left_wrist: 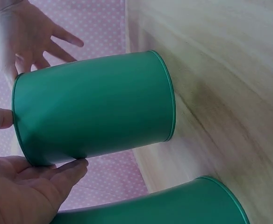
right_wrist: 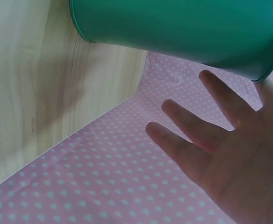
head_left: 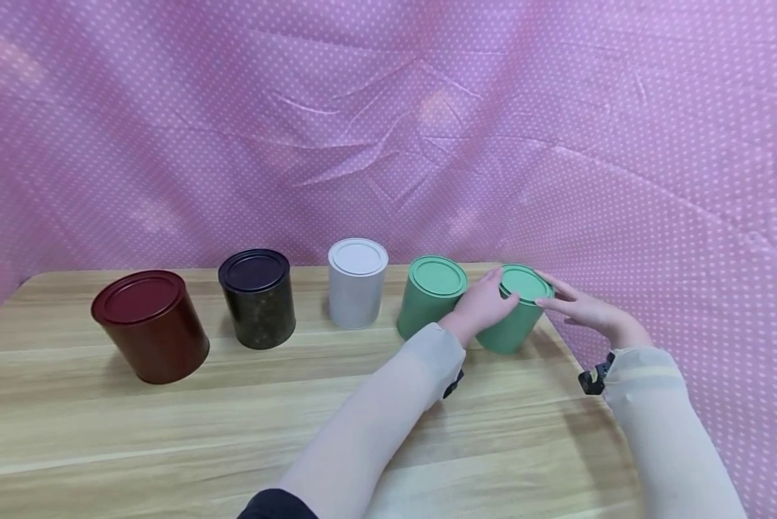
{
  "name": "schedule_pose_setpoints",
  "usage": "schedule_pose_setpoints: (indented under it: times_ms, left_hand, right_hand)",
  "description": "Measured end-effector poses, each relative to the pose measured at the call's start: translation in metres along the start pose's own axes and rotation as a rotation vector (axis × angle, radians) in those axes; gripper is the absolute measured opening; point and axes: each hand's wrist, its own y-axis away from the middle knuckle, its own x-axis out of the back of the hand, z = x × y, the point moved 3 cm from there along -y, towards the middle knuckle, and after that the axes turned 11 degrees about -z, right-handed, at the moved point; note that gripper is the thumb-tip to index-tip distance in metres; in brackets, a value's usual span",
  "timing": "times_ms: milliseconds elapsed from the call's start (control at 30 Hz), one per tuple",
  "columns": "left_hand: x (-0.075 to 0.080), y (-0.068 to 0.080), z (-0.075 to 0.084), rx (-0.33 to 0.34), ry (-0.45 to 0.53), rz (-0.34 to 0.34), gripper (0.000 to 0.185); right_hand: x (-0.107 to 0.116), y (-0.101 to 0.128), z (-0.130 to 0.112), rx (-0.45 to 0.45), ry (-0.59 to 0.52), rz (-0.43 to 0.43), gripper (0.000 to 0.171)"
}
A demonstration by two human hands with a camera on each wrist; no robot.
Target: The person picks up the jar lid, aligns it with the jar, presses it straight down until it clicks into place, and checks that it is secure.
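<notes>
The rightmost green can (head_left: pixel 508 333) stands upright at the table's right back, its lid (head_left: pixel 525 283) on. My left hand (head_left: pixel 481 305) holds it by the upper left side. In the left wrist view the thumb (left_wrist: pixel 0 118) is on the rim and the other fingers (left_wrist: pixel 68 173) lie along the can's wall. On the right side my right hand (head_left: pixel 588 311) is spread, its fingertips close to the rim; in the right wrist view its straight fingers (right_wrist: pixel 188 133) fan out below the can. A second green can (head_left: pixel 422 306) stands just left of my left hand.
Further left on the wooden table (head_left: pixel 246 425) stand a white can (head_left: pixel 354 299), a dark can (head_left: pixel 264 317) and a larger dark red can (head_left: pixel 164 342), all lidded. A pink dotted curtain (head_left: pixel 362 130) hangs behind and down the right edge.
</notes>
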Motion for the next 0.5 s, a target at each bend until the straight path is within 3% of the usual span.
schedule_pose_setpoints:
  times_ms: [500]
  left_hand:
    - [0.0049, 0.0021, -0.0016, -0.002, -0.001, -0.01, 0.066]
  right_hand:
    - [-0.0062, -0.0025, -0.0037, -0.016, -0.014, -0.022, 0.077]
